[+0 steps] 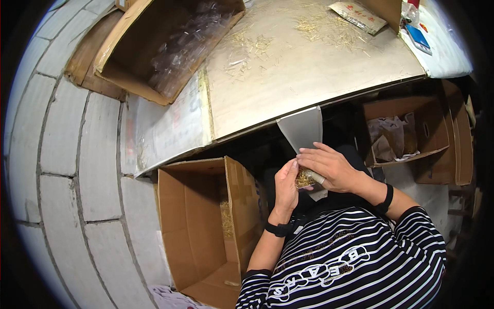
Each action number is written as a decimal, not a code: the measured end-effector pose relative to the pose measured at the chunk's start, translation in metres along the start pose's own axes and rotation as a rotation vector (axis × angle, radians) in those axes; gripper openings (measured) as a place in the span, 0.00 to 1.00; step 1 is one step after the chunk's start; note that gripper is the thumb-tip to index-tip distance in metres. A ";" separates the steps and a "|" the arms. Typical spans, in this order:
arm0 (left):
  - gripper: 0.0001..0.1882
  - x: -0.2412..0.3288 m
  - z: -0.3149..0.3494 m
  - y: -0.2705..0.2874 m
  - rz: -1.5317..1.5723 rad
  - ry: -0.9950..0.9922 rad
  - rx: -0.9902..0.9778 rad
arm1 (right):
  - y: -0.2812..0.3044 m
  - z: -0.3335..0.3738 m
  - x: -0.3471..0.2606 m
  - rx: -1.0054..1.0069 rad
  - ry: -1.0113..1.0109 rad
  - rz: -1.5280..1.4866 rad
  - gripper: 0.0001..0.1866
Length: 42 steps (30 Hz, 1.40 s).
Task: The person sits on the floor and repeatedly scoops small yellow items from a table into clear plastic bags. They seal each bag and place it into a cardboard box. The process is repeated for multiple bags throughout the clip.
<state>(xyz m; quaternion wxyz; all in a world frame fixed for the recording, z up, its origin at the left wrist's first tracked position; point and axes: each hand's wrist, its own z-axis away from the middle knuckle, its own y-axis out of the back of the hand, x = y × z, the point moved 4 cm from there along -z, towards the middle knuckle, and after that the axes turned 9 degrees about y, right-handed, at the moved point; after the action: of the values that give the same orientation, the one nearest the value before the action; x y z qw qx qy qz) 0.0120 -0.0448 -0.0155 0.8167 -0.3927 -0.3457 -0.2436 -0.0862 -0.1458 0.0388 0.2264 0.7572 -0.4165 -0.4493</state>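
Observation:
Close in front of my body, a small clear plastic box [303, 180] filled with thin gold-coloured pieces is between my hands. My left hand [286, 186] grips its left side, thumb up near the top corner. Across its top and right side lies my right hand [337, 170], fingers long and close together, a pale wrap round one digit. The hands cover much of the box, so I cannot tell whether it has a lid. Under them a white-grey strip [303, 129] hangs from the table edge.
On the table [319, 82] lie scattered gold pieces [252, 46] and a printed packet [358, 16]. A carton of clear plastic boxes [190, 41] lies at far left. A tall carton [193, 226] stands left of me, another carton [406, 129] at right. A blue device [418, 38] sits far right.

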 end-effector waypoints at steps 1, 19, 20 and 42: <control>0.17 0.000 0.002 0.001 0.010 0.009 0.019 | 0.000 0.000 -0.002 -0.023 0.028 0.037 0.24; 0.22 -0.004 -0.005 0.002 0.036 -0.055 -0.007 | -0.014 -0.007 0.004 -0.281 -0.216 0.184 0.36; 0.24 -0.004 -0.005 0.003 0.058 -0.036 -0.003 | -0.015 -0.005 0.005 -0.258 -0.209 0.150 0.37; 0.29 0.012 0.005 0.003 0.340 -0.014 -0.386 | 0.030 -0.030 0.026 0.283 -0.267 -0.080 0.23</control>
<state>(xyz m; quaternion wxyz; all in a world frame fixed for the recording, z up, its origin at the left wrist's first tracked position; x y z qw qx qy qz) 0.0194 -0.0404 -0.0058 0.7533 -0.5955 -0.2274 -0.1618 -0.0664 -0.1845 0.0622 0.0426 0.7313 -0.4713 -0.4913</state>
